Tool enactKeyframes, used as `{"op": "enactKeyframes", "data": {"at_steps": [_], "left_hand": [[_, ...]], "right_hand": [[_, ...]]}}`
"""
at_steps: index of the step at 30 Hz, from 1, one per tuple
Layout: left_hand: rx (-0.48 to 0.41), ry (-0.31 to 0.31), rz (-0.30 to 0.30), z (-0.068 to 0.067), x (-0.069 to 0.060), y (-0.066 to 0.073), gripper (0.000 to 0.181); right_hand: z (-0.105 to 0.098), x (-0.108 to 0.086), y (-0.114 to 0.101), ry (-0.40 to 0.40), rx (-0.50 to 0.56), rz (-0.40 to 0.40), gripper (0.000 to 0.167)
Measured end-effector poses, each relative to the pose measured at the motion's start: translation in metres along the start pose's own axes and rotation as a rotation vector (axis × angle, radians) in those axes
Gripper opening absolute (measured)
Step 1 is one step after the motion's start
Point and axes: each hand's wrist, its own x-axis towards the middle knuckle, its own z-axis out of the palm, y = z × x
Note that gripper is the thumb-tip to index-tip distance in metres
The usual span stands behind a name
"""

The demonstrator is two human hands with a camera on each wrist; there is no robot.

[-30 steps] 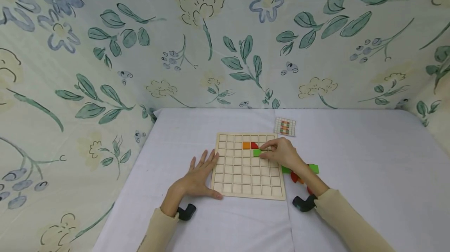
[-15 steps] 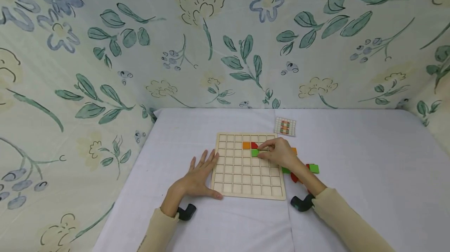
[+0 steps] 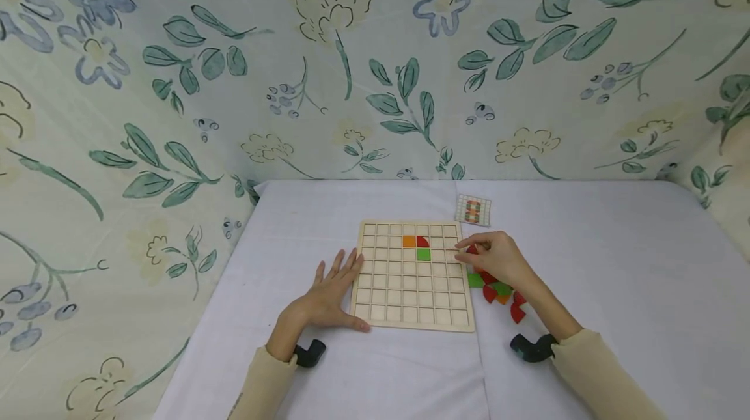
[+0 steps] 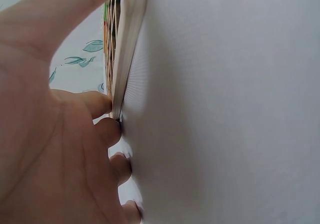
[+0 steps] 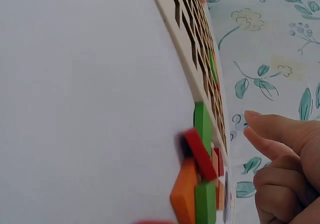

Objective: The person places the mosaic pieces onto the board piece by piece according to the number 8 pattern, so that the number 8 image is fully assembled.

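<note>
A wooden grid board (image 3: 385,292) lies flat on the white-covered table. Set in its upper cells are an orange square (image 3: 409,241), a red quarter-circle piece (image 3: 422,242) and, beneath the red one, a green square (image 3: 424,254). Fingers spread, my left hand (image 3: 328,296) rests along the board's left edge, with the thumb at its lower left corner. My right hand (image 3: 498,257) hovers over the board's right edge. A gap shows between its thumb and index finger, and nothing is held there; its other fingers are curled in the right wrist view (image 5: 285,169).
Loose red, green and orange pieces (image 3: 489,294) lie heaped right of the board, partly under my right hand. A small pattern card (image 3: 473,210) lies behind the board's upper right corner. Floral cloth (image 3: 328,81) hangs behind the table.
My right hand has let go of the green square, now sitting flat in its cell below the red piece, and has moved right towards the loose pieces. My left hand has stayed put.
</note>
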Motion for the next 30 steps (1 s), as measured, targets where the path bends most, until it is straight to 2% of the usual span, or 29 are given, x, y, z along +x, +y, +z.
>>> {"op": "enactKeyframes", "data": {"at_steps": [6, 11, 20, 30], "left_hand": [[-0.012, -0.003, 0.007, 0.0, 0.0, 0.0, 0.139], [-0.011, -0.003, 0.01, -0.001, -0.001, 0.001, 0.139], [-0.015, -0.006, 0.006, 0.0, -0.001, 0.001, 0.139], [-0.011, 0.0, 0.006, 0.0, -0.001, 0.0, 0.138]], "right_hand": [[-0.026, -0.023, 0.017, 0.04, -0.072, 0.061, 0.036], [-0.036, -0.034, 0.029, 0.049, -0.104, 0.073, 0.034], [-0.036, -0.045, 0.04, 0.048, -0.143, 0.091, 0.034], [-0.026, -0.046, 0.03, 0.0, -0.137, 0.05, 0.035]]}}
